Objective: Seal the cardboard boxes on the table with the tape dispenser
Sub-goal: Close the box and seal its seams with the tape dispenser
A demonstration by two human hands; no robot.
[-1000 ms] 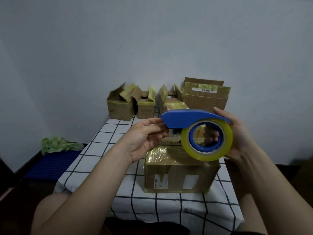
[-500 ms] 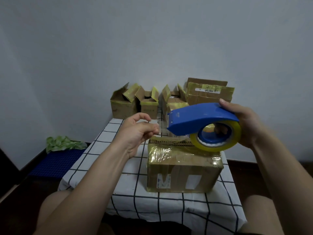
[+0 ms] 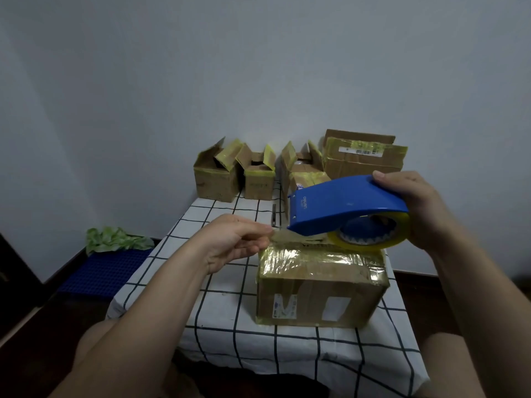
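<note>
Right hand: your right hand (image 3: 425,208) grips the blue plastic tape dispenser (image 3: 344,205) at its rear end, with the thumb on top.
Dispenser: it is held in the air just above the closed brown cardboard box (image 3: 319,291), and its front edge points to your left.
Tape roll: the roll of clear yellowish tape (image 3: 396,239) sits low in the dispenser.
Left hand: the fingers of your left hand (image 3: 230,242) are curled and seem to pinch the free tape end (image 3: 280,235) at the front of the dispenser; the strip is thin and hard to see.
Near box: it stands on the table with the white checked cloth (image 3: 224,311), and shiny tape covers its top.
Far boxes: three small open cardboard boxes (image 3: 258,179) and one larger cardboard box (image 3: 362,159) stand at the far edge, by the wall.
Floor: a crumpled green thing (image 3: 115,239) lies on a blue mat (image 3: 106,271), left of the table.
</note>
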